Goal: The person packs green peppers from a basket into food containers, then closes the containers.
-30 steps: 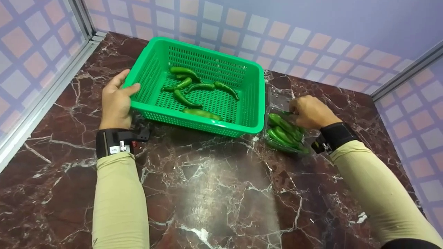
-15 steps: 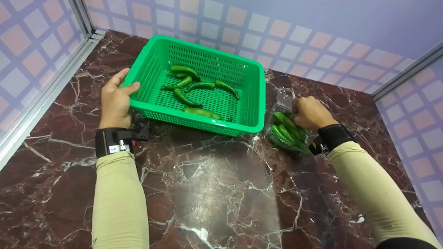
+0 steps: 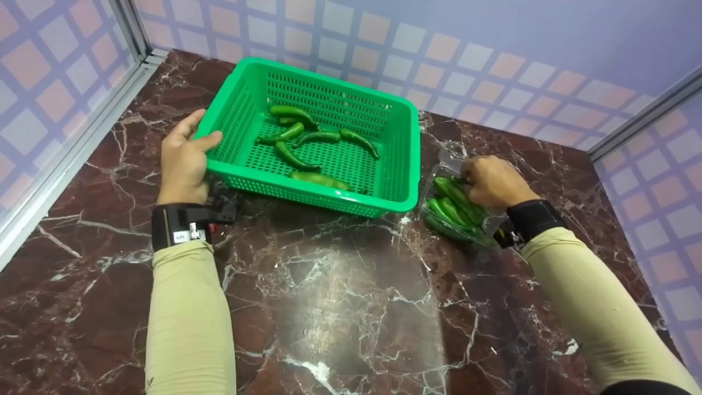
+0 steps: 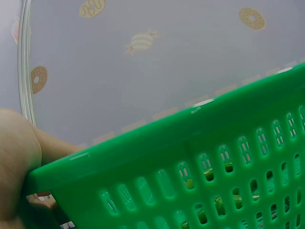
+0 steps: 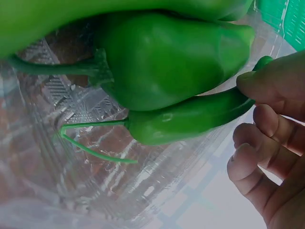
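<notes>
My left hand (image 3: 185, 159) grips the left rim of a green plastic basket (image 3: 315, 204), thumb over the edge. Several green chili peppers (image 3: 296, 158) lie on the basket's slotted floor. To the right of the basket, a clear plastic container (image 3: 452, 163) holds more green peppers (image 3: 451, 211). My right hand (image 3: 495, 180) reaches into it from the right. In the right wrist view, thumb and fingers pinch the tip of a slim chili pepper (image 5: 186, 119), which lies beside a fatter pepper (image 5: 167, 57). Its thin bent stem points away from the hand.
The basket and container stand on a dark red marbled tabletop (image 3: 340, 307). A checkered wall panel (image 3: 378, 46) runs close behind the basket. Metal-framed panels stand at the left and right sides.
The clear container has shifted slightly to the right, and my right hand has dipped a little lower over it. My left hand stays on the basket rim.
</notes>
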`<action>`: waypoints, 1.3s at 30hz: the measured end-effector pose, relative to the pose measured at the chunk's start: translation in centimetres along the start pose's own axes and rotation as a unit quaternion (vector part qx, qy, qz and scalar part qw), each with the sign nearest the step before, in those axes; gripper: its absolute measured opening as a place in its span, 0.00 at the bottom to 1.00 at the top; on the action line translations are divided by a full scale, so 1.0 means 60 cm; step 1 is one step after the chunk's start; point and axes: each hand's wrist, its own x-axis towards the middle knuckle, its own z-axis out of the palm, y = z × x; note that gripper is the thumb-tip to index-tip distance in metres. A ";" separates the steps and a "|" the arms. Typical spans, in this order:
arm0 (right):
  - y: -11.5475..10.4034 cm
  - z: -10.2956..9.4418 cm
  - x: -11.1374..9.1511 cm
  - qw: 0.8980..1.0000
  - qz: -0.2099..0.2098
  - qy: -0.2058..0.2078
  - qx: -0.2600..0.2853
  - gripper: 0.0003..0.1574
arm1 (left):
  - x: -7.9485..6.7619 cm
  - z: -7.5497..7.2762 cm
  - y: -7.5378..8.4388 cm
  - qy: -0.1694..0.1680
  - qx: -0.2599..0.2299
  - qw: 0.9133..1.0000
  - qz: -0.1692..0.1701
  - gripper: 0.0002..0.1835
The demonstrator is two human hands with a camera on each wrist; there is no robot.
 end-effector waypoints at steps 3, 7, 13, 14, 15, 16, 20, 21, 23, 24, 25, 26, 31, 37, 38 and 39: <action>0.000 0.001 0.001 1.000 -0.005 0.002 -0.001 0.08 | 0.000 0.000 0.000 -0.002 -0.001 1.000 -0.001 0.34; 0.001 0.001 0.001 1.000 -0.005 0.008 0.008 0.11 | 0.000 0.001 0.000 -0.001 0.001 1.000 0.002 0.34; 0.003 -0.002 0.000 1.000 -0.006 0.016 0.026 0.16 | -0.002 0.001 0.001 -0.002 0.002 1.000 0.004 0.33; 0.004 -0.002 0.000 0.999 -0.007 0.019 0.027 0.16 | -0.002 0.001 0.001 -0.004 0.001 1.000 0.004 0.34; 0.003 -0.002 0.000 0.999 -0.006 0.020 0.027 0.15 | -0.002 0.000 0.001 -0.004 0.002 1.000 0.004 0.34; 0.003 -0.002 0.000 0.999 -0.006 0.021 0.026 0.14 | -0.002 0.000 0.001 -0.003 0.002 1.000 0.005 0.34; 0.002 0.000 0.001 1.000 -0.006 0.017 0.021 0.09 | -0.002 -0.002 -0.001 -0.003 -0.001 1.000 0.003 0.34; 0.001 0.000 0.002 1.000 -0.005 0.014 0.020 0.08 | -0.002 -0.002 -0.001 -0.003 -0.002 1.000 0.002 0.34; 0.001 0.000 0.003 1.000 -0.005 0.012 0.024 0.08 | -0.001 -0.002 -0.002 -0.004 -0.003 1.000 0.002 0.34; 0.001 0.001 0.003 1.000 -0.004 0.011 0.026 0.09 | 0.000 -0.002 -0.002 -0.004 -0.005 1.000 0.002 0.34; 0.001 0.001 0.003 1.000 -0.004 0.011 0.028 0.09 | 0.000 -0.002 -0.003 -0.004 -0.005 1.000 0.001 0.34; 0.001 0.001 0.003 0.999 -0.003 0.012 0.030 0.09 | 0.000 -0.002 -0.003 -0.004 -0.006 1.000 0.002 0.33; 0.001 -0.002 0.001 0.999 0.003 0.013 0.041 0.11 | 0.000 -0.002 -0.002 -0.001 -0.010 1.000 -0.001 0.33; -0.005 -0.021 0.004 0.998 0.001 0.014 0.053 0.13 | -0.002 -0.001 -0.001 -0.001 -0.004 1.000 0.001 0.33; -0.008 -0.026 0.005 0.998 -0.001 0.018 0.056 0.13 | -0.001 -0.001 -0.001 -0.001 -0.002 1.000 0.002 0.33; -0.011 -0.032 0.006 0.998 -0.002 0.021 0.059 0.12 | -0.001 0.000 -0.002 -0.001 0.001 1.000 0.002 0.33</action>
